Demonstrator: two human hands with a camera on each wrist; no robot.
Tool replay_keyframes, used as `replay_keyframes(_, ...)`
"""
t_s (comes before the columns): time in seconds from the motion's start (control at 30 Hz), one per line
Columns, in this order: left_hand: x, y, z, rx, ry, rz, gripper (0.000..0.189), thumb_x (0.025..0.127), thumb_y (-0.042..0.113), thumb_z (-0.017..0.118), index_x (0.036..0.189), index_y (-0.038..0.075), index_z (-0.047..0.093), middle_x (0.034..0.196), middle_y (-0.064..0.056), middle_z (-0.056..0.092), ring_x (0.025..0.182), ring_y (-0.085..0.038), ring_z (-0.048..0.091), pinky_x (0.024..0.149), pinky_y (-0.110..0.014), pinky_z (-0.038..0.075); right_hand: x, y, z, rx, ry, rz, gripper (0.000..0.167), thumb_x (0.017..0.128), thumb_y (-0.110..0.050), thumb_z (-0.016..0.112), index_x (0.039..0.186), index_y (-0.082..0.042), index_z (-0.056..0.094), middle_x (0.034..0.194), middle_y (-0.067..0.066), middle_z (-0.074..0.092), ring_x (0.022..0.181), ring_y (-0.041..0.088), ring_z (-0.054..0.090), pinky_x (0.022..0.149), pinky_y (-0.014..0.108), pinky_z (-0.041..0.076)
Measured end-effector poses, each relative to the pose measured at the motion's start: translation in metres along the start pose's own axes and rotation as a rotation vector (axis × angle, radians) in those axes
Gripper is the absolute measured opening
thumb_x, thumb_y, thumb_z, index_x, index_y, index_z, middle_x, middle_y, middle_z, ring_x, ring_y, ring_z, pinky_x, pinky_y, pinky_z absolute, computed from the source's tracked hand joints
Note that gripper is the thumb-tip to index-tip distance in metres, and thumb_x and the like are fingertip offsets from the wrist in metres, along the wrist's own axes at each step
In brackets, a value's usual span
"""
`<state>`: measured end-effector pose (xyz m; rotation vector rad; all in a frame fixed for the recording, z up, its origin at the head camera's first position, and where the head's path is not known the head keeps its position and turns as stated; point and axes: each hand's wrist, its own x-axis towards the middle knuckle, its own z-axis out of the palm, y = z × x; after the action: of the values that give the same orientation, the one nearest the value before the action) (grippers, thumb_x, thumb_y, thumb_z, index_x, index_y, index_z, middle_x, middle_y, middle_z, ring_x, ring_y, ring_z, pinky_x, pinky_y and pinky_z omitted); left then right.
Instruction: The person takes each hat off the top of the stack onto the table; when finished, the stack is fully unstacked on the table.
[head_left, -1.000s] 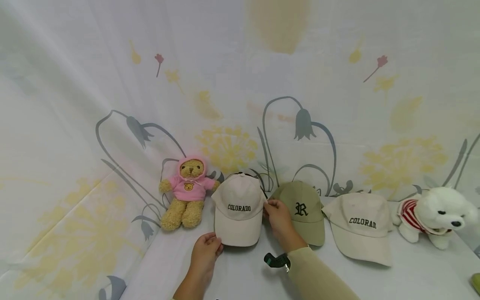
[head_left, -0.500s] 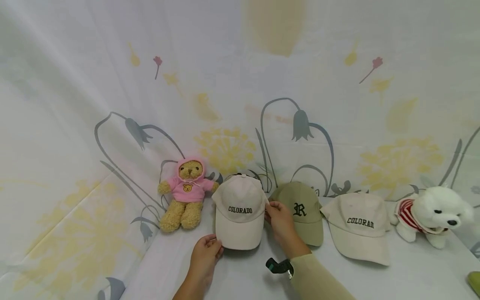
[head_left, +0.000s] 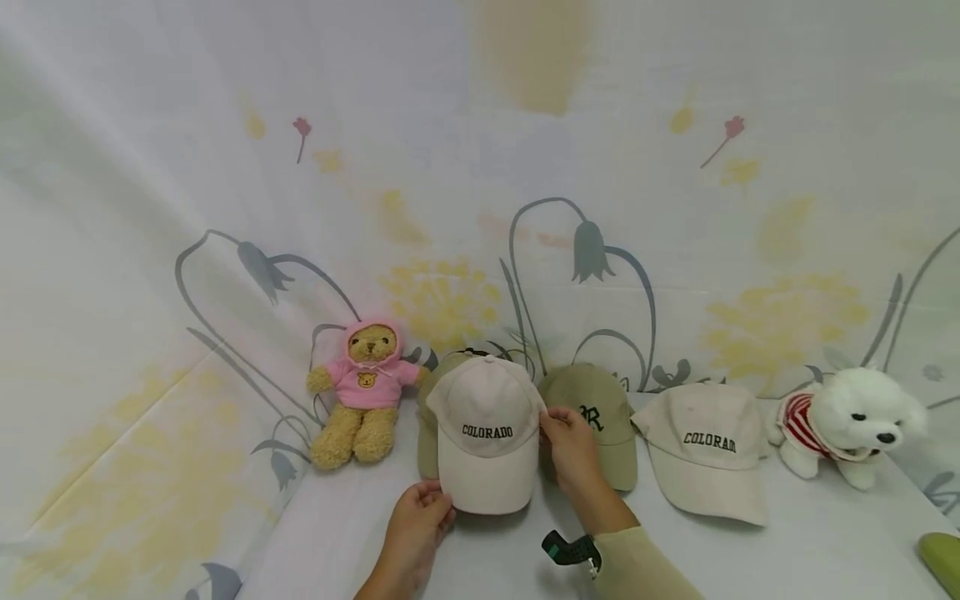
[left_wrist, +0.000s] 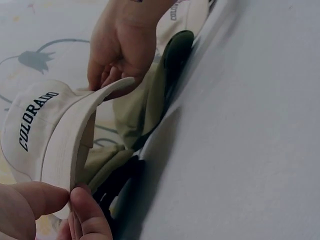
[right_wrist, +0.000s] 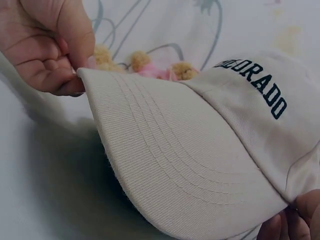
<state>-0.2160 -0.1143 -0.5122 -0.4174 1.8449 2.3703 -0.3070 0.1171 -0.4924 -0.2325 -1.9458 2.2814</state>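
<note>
A cream baseball cap (head_left: 487, 425) lettered COLORADO is held between both hands, brim down. At the brim's left corner, my left hand (head_left: 416, 525) pinches the edge between thumb and fingers. My right hand (head_left: 573, 450) pinches the cap's right side, where brim and crown meet. Part of an olive cap (head_left: 427, 433) shows behind the held cap, mostly hidden by it. In the left wrist view, a gap separates the cream brim (left_wrist: 67, 140) from the olive cloth behind. Beside my right hand stands another olive cap (head_left: 618, 433) with a black R, partly covered by that hand.
A teddy bear (head_left: 367, 392) in a pink hoodie sits at left. To the right are a second cream cap (head_left: 708, 450) and a white plush dog (head_left: 855, 421) in red stripes. A green object (head_left: 941, 562) lies at the right edge. A patterned curtain (head_left: 420, 167) hangs behind.
The cream cap has come forward and slightly right in both hands, uncovering the left part of the olive cap behind it. The whole view has shifted a little.
</note>
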Motion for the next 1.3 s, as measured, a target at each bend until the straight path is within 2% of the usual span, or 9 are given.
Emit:
replay_keyframes(0.23,-0.007,-0.006,0.007,-0.008,-0.046,-0.014,0.040,0.100,-0.002,0.061,0.134,-0.008,0.041,0.099,-0.003,0.056,0.087,-0.012,0.059,0.079,-0.024,0.055,-0.010,0.001,-0.015,-0.069,0.021,0.010,0.021,0.105,-0.014,0.063,0.118,0.003,0.059,0.110,0.011,0.068,0.093,0.010,0.064,0.085,0.028,0.056)
replay_keyframes(0.4,-0.012,-0.012,0.010,-0.006,-0.067,-0.022,0.036,0.099,-0.003,0.062,0.129,-0.007,0.043,0.095,-0.002,0.055,0.085,-0.013,0.058,0.078,-0.025,0.056,-0.020,-0.001,-0.026,-0.073,0.025,0.007,0.023,0.106,-0.014,0.062,0.120,0.004,0.059,0.110,0.009,0.067,0.093,0.010,0.064,0.087,0.030,0.057)
replay_keyframes(0.6,-0.018,-0.017,0.013,0.009,-0.117,-0.038,0.039,0.098,-0.004,0.063,0.130,-0.009,0.041,0.096,-0.003,0.056,0.084,-0.014,0.059,0.077,-0.025,0.056,-0.035,-0.007,-0.036,-0.049,0.032,0.008,0.023,0.106,-0.014,0.061,0.120,0.004,0.057,0.105,0.004,0.066,0.093,0.008,0.062,0.082,0.025,0.055)
replay_keyframes(0.73,-0.022,-0.021,0.018,0.051,-0.129,-0.074,0.038,0.098,-0.005,0.064,0.130,-0.010,0.043,0.099,-0.007,0.057,0.086,-0.016,0.060,0.078,-0.028,0.057,-0.045,-0.010,-0.048,-0.066,0.050,0.027,0.022,0.106,-0.014,0.062,0.120,0.003,0.058,0.106,0.004,0.068,0.094,0.008,0.063,0.080,0.023,0.055)
replay_keyframes(0.87,-0.027,-0.024,0.022,0.113,-0.131,-0.084,0.034,0.097,-0.005,0.065,0.126,-0.010,0.047,0.102,-0.011,0.056,0.088,-0.017,0.060,0.079,-0.029,0.058,-0.053,-0.011,-0.060,-0.097,0.070,0.048,0.023,0.105,-0.014,0.063,0.121,0.002,0.060,0.107,0.002,0.069,0.095,0.006,0.065,0.081,0.022,0.057)
replay_keyframes(1.07,-0.036,-0.026,0.027,0.216,-0.189,-0.060,0.029,0.097,-0.001,0.067,0.121,-0.009,0.053,0.098,-0.010,0.062,0.084,-0.016,0.064,0.076,-0.029,0.059,-0.065,-0.010,-0.079,-0.097,0.062,0.060,0.030,0.106,-0.013,0.062,0.129,0.005,0.056,0.105,0.002,0.071,0.094,0.005,0.065,0.079,0.020,0.057)
replay_keyframes(1.3,-0.046,-0.034,0.036,0.296,-0.266,-0.025,0.028,0.092,0.003,0.068,0.115,-0.006,0.054,0.090,-0.007,0.066,0.076,-0.013,0.067,0.068,-0.027,0.056,-0.078,-0.014,-0.096,-0.107,0.081,0.077,0.028,0.107,-0.010,0.058,0.128,0.007,0.053,0.104,0.005,0.071,0.093,0.005,0.068,0.080,0.020,0.059)
